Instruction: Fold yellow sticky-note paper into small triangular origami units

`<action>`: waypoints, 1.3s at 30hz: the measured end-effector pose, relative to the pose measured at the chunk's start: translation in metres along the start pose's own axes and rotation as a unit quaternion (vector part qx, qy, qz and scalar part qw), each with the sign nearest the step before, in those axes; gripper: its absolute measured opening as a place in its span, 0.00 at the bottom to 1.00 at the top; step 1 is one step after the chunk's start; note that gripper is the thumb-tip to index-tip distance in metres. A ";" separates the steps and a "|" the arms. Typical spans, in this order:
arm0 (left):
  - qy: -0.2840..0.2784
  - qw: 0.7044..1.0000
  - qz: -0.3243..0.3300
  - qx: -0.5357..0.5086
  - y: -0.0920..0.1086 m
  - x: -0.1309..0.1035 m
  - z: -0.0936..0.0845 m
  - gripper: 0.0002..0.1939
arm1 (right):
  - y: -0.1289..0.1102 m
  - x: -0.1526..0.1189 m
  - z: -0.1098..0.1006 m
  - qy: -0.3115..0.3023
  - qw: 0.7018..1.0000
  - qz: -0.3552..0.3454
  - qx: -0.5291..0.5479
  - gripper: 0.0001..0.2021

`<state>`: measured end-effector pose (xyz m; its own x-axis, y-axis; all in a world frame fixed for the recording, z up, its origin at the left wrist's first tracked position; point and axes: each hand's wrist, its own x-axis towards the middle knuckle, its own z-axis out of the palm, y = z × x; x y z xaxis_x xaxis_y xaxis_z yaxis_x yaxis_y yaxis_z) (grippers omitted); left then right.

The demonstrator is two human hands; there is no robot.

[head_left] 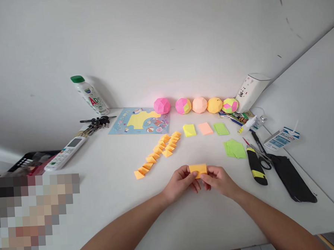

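An orange sheet of paper (198,169), partly folded over, is held up off the white table between my two hands. My left hand (182,182) pinches its left end, thumb in front. At the right end my right hand (218,180) grips it the same way. Several folded orange paper pieces (156,150) lie in slanting rows to the left and beyond my hands. Past them sit a yellow paper stack (189,130), a pale pink stack (205,128) and a green stack (221,129). Loose green sheets (235,149) lie on the right.
Faceted paper balls (200,105) line the wall beside a blue booklet (119,127). On the left are a bottle (89,95), keys (98,122) and a remote (64,153). A cutter (255,166), scissors (264,161), phone-like black case (293,178), glue bottle (247,125) and carton (281,138) occupy the right.
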<state>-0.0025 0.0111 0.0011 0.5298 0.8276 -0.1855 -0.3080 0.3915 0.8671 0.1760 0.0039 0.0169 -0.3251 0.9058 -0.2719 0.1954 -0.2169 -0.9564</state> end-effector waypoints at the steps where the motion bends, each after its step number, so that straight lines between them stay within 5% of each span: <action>1: 0.001 1.000 -0.003 0.007 -0.001 0.000 0.000 0.16 | 0.001 0.000 0.001 -0.008 1.000 0.006 -0.009 0.12; 11: 0.001 0.999 -0.019 0.034 0.000 -0.001 0.000 0.16 | -0.006 -0.003 0.000 0.047 0.997 -0.054 0.004 0.10; 16: -0.066 0.997 0.020 0.029 0.005 -0.003 0.003 0.14 | -0.006 -0.005 0.003 0.080 0.994 -0.078 0.018 0.11; 24: 0.072 0.997 -0.013 -0.027 -0.001 0.000 0.000 0.16 | -0.004 -0.005 0.007 0.043 0.983 -0.111 -0.137 0.15; 39: 0.057 0.997 -0.043 0.022 -0.001 0.001 -0.003 0.18 | 0.001 -0.003 -0.004 -0.071 0.957 -0.236 -0.151 0.09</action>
<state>-0.0039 0.0124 -0.0011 0.4584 0.8331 -0.3096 -0.2297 0.4476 0.8642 0.1807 0.0025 0.0173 -0.5610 0.8139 0.1508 0.2475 0.3388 -0.9077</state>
